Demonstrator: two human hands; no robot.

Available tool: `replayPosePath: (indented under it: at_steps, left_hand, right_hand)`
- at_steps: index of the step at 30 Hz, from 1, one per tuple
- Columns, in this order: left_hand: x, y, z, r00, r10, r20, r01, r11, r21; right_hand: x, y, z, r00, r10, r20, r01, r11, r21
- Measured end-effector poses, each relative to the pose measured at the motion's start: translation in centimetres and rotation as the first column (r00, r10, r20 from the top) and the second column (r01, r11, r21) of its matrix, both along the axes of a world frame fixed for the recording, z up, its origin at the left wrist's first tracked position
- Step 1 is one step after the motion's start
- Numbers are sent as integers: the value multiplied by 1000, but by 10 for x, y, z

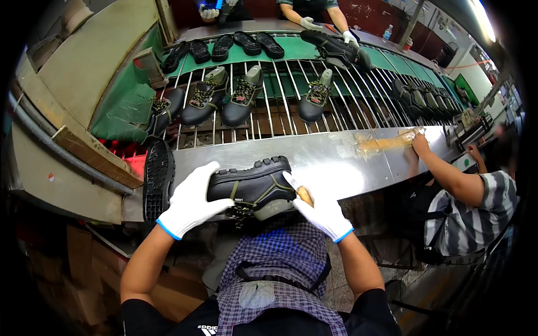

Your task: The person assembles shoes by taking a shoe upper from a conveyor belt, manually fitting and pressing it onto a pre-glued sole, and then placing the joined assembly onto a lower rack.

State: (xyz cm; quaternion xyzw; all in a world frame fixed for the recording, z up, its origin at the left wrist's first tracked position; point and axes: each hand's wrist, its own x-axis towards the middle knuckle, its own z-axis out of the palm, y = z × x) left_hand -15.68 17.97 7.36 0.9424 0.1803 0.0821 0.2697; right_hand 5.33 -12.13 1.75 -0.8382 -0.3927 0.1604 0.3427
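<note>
A black leather shoe (255,185) lies on its side at the table's near edge, its lugged sole turned away from me. A grey last (273,209) sticks out of its opening, and yellow-flecked laces hang below. My left hand (193,200), in a white glove, is closed round the toe end. At the heel, my right hand (322,210), also gloved, is closed on a tool with a tan handle (305,195); the tool's working end cannot be made out. Beside my left hand a loose black sole (159,182) stands tread outward.
Beyond the metal table (325,162), a roller conveyor carries lasted black shoes (243,101) and a green strip with several soles (222,47). A co-worker's gloved hands are near another shoe (336,50) opposite. At right, a person in a striped shirt (471,207) touches brown tape (386,144).
</note>
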Motion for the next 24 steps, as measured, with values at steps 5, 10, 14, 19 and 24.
replayPosePath:
  at_steps: [5, 10, 14, 19, 24]
  left_hand:
    - [80, -34, 12, 973, -217, -83, 227, 961, 156]
    - [116, -61, 13, 931, -236, -277, 306, 920, 245]
    - [113, -62, 10, 940, -224, -259, 295, 913, 282]
    - [106, -70, 4, 968, -195, -156, 236, 919, 317]
    - [104, -61, -8, 968, -219, -123, 249, 898, 362]
  right_hand:
    - [7, -2, 43, 1000, -13, 9, 14, 994, -104]
    - [10, 16, 63, 999, 33, 25, -24, 953, -302]
    - [-3, 34, 61, 981, 126, 146, -98, 978, -183]
    - [-34, 48, 62, 959, 186, 212, -148, 971, -186]
    - [-43, 54, 77, 975, 215, 55, -199, 957, -212]
